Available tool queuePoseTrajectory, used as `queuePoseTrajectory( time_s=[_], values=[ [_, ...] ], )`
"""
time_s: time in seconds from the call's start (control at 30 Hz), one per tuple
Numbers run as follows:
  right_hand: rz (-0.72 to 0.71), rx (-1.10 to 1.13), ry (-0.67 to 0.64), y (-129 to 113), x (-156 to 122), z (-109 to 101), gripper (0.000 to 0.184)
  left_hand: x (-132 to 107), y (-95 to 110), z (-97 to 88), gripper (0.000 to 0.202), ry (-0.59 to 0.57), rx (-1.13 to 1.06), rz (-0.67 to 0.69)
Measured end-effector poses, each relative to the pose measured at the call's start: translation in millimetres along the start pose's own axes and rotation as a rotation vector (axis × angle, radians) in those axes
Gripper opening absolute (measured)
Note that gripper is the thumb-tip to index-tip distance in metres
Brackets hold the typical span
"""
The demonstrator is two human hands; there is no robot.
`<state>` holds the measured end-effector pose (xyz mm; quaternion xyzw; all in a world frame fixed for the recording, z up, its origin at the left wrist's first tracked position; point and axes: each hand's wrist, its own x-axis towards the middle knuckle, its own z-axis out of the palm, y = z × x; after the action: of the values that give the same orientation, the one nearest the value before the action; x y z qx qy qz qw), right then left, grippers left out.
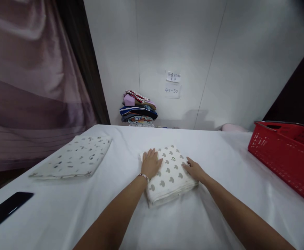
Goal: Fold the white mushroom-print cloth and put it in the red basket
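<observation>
A folded white cloth [167,177] with a grey mushroom print lies in front of me, turned slightly at an angle, its layers showing along the near edge. My left hand [150,163] rests flat on its left side, fingers stretched out. At the cloth's right edge, my right hand [194,169] touches it with fingers extended and slightly apart. Neither hand is gripping the fabric. A second folded white cloth [75,156], printed with small grey and dark shapes, lies apart to the left.
A black phone [7,210] lies at the near left. On the right stands a red plastic basket [284,156]. Behind the white-covered table [227,156] is a stack of folded clothes [138,107] against the wall, near paper notes [173,83]. A pink curtain [34,86] hangs at left.
</observation>
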<state>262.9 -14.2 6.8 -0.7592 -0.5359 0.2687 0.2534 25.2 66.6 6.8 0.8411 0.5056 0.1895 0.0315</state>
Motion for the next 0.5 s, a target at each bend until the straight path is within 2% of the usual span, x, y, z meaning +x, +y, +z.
queuePoseTrajectory(
  time_s=[0.13, 0.23, 0.37, 0.43, 0.5],
  values=[
    [0.098, -0.002, -0.055, -2.8, -2.3, -9.4, 0.074, -4.6, -9.3, -9.1, 0.047, 0.096, -0.13, -0.249],
    [0.157, 0.072, -0.101, -3.7, -5.1, -15.4, 0.079, -4.1, -25.1, -12.9, 0.057, 0.058, -0.289, -0.433],
    [0.171, 0.259, -0.222, 1.4, -8.3, -18.0, 0.09, 5.0, -46.0, -17.6, 0.063, -0.03, -0.379, -0.487],
    [0.168, 0.353, -0.291, 4.9, -5.9, -21.2, 0.093, 9.8, -51.1, -20.9, 0.062, -0.059, -0.396, -0.496],
    [0.136, 0.358, -0.305, 7.5, 2.2, -29.6, 0.091, 11.3, -50.5, -24.2, 0.062, -0.077, -0.395, -0.515]
  ],
)
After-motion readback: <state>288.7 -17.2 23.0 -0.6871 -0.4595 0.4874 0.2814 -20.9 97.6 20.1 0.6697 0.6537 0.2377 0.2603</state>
